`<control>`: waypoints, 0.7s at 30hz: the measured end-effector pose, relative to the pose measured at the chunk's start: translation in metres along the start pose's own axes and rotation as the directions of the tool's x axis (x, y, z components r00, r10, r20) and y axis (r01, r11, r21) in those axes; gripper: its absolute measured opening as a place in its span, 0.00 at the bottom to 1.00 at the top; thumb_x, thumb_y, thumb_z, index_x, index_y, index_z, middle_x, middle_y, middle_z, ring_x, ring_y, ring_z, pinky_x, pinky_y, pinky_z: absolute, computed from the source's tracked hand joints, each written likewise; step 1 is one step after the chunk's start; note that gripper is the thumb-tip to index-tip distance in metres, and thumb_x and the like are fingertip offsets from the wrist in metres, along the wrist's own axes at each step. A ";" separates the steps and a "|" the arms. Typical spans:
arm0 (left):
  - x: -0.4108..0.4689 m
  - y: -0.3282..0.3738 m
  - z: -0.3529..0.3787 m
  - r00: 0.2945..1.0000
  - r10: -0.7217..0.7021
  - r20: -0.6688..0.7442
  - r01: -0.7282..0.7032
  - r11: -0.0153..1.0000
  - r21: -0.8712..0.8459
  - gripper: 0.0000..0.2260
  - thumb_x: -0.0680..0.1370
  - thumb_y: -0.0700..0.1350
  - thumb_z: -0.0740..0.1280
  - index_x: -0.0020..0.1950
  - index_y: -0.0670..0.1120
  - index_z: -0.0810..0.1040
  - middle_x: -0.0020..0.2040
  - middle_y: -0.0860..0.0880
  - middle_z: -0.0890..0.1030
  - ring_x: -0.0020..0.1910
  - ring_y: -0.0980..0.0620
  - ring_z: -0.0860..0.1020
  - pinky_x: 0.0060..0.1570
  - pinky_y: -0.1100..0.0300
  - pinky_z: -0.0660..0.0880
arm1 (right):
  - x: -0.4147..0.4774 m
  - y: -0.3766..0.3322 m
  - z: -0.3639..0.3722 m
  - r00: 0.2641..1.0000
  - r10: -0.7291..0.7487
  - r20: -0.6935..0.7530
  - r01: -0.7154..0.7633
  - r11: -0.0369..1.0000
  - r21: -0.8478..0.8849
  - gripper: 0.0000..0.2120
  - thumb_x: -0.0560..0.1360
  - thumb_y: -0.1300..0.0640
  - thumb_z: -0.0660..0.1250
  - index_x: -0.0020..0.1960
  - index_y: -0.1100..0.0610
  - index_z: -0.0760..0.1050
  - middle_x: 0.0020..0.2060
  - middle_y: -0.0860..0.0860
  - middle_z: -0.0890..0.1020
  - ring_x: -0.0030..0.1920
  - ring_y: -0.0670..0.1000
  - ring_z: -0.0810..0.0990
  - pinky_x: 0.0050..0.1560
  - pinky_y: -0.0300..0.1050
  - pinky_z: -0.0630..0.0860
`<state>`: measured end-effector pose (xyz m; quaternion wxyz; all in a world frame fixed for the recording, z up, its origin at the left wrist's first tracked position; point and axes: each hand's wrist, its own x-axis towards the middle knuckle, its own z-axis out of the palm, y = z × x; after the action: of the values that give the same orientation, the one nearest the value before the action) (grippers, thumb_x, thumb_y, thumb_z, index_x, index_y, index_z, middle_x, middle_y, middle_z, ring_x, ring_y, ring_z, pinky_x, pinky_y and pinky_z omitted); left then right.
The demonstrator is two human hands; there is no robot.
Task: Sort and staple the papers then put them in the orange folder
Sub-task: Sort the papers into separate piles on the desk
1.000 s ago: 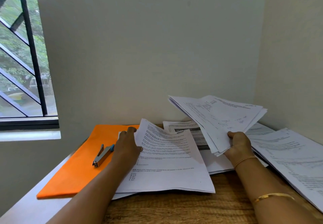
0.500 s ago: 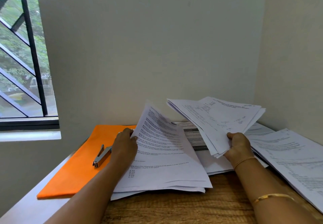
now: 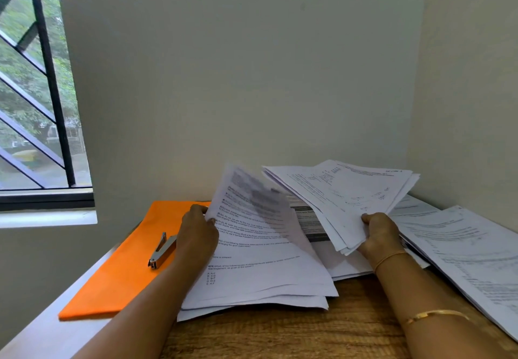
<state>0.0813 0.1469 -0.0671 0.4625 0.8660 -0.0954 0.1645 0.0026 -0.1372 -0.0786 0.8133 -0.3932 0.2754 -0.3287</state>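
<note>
- Left hand (image 3: 197,229), centre-left of frame: fingers curled round the left edge of the top sheet (image 3: 252,218), thumb on its printed face. It's pinched tight, not a flat palm.
- That sheet stands tilted up off the pile (image 3: 266,283) below it. Its upper part is smeared w/ blur, so the text there can't be read; lower down a few question lines are legible-ish.
- Right hand (image 3: 378,232), centre-right: clamped on the lower corner of a fanned bundle (image 3: 344,190) of printed sheets, held up clear of the table (image 3: 308,330). Fingers are mostly hidden behind the paper; only the thumb side and knuckles show.
- Orange folder (image 3: 120,269) lies flat, lower left, w/ its right edge tucked under the pile and behind the left forearm.
- Stapler (image 3: 162,250) sits on the folder, just beside the left wrist; its far end is hidden by the hand.
- More papers lie under and behind the bundle, partly covered. Another stack (image 3: 471,252) at right is cut off by the frame edge.
- Gold bangle (image 3: 437,315) on the right forearm.
- Window (image 3: 33,106) w/ dark bars, upper left, is cut off by the frame too.
</note>
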 end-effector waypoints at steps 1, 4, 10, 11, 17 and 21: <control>0.000 -0.002 0.000 1.000 0.000 0.004 0.000 1.000 0.012 0.13 0.80 0.40 0.59 0.64 0.42 0.68 0.60 0.42 0.72 0.47 0.49 0.74 0.37 0.59 0.68 | -0.001 0.000 0.000 1.000 0.016 0.013 -0.016 1.000 -0.015 0.07 0.76 0.65 0.57 0.41 0.57 0.68 0.68 0.61 0.70 0.37 0.53 0.72 0.65 0.58 0.70; 0.001 -0.005 0.002 0.999 0.037 -0.002 -0.037 0.994 0.099 0.19 0.79 0.39 0.61 0.70 0.43 0.64 0.66 0.41 0.67 0.62 0.42 0.70 0.54 0.51 0.69 | -0.001 0.002 0.001 0.998 0.069 0.000 -0.069 0.992 -0.101 0.05 0.76 0.69 0.58 0.48 0.63 0.71 0.53 0.61 0.78 0.40 0.57 0.75 0.48 0.56 0.79; 0.004 0.003 0.005 0.982 0.190 0.002 -0.190 0.982 -0.016 0.16 0.81 0.44 0.60 0.69 0.43 0.67 0.64 0.43 0.74 0.59 0.45 0.75 0.59 0.52 0.71 | -0.014 0.003 0.004 0.987 0.133 0.095 -0.094 0.937 -0.337 0.11 0.77 0.69 0.57 0.58 0.65 0.71 0.44 0.60 0.78 0.37 0.59 0.77 0.22 0.47 0.77; 0.002 0.005 0.006 0.986 0.160 0.050 -0.153 0.980 -0.124 0.16 0.81 0.46 0.59 0.68 0.43 0.68 0.61 0.42 0.76 0.55 0.45 0.77 0.57 0.51 0.74 | -0.016 0.003 0.004 0.983 0.145 0.108 -0.095 0.922 -0.375 0.12 0.77 0.69 0.58 0.59 0.65 0.71 0.42 0.60 0.79 0.35 0.60 0.78 0.20 0.46 0.76; -0.011 0.014 0.000 0.833 -0.147 0.534 0.498 0.619 -0.607 0.19 0.80 0.58 0.56 0.53 0.43 0.73 0.48 0.38 0.81 0.42 0.40 0.81 0.36 0.52 0.81 | -0.040 -0.004 0.012 0.952 0.226 0.208 -0.027 0.736 -0.676 0.03 0.78 0.66 0.60 0.48 0.66 0.72 0.33 0.58 0.78 0.30 0.55 0.75 0.21 0.38 0.71; -0.009 0.011 -0.006 0.763 -0.101 0.639 0.559 0.600 -0.572 0.13 0.78 0.47 0.64 0.56 0.38 0.77 0.47 0.39 0.84 0.41 0.44 0.82 0.35 0.57 0.80 | -0.041 -0.003 0.016 0.943 0.228 0.242 0.032 0.663 -0.748 0.04 0.77 0.65 0.62 0.49 0.65 0.73 0.38 0.56 0.76 0.36 0.53 0.74 0.31 0.43 0.69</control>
<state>0.0681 0.1459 -0.0590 0.7458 0.6135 -0.1099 -0.2350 -0.0131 -0.1012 -0.0596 0.6321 -0.7213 0.2728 -0.0760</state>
